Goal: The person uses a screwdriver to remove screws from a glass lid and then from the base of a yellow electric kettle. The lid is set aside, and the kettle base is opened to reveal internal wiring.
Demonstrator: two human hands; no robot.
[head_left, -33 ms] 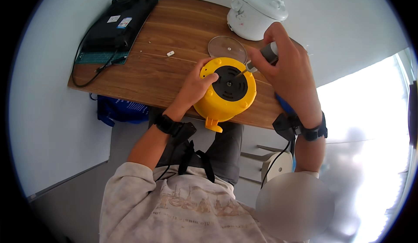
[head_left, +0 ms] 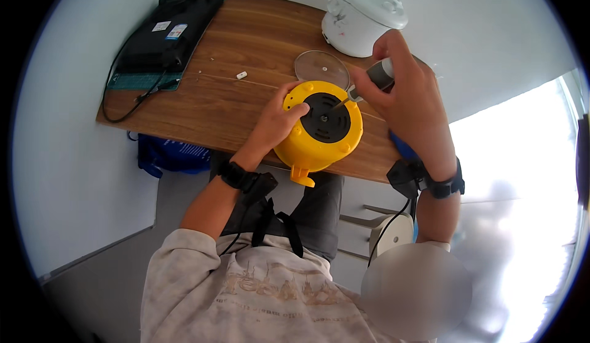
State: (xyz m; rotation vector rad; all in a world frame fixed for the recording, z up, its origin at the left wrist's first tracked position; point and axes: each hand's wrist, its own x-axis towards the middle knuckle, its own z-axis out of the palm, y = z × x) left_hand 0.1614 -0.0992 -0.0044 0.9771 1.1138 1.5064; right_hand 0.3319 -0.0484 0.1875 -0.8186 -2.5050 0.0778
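A yellow round electric pot (head_left: pixel 289 151) is tipped over at the table's front edge, its black vented base (head_left: pixel 337 125) facing up toward me and its handle pointing my way. My left hand (head_left: pixel 274 120) grips the pot's left side, thumb on the rim of the base. In my right hand (head_left: pixel 409 94) is a grey-handled screwdriver (head_left: pixel 380 74), fingers closed round the handle. Its shaft slants down to the left, toward the screw hole in the middle of the base. Whether the tip touches a screw is too small to tell. A round glass lid (head_left: pixel 313 66) lies just behind the pot.
At the back right stands a white rice cooker (head_left: pixel 359 27). A black flat device (head_left: pixel 157 42) with a cable rests on a green mat (head_left: pixel 132 81) at the left. A small white piece (head_left: pixel 241 74) lies mid-table. Below are a blue bag (head_left: pixel 175 154) and a stool (head_left: pixel 393 232).
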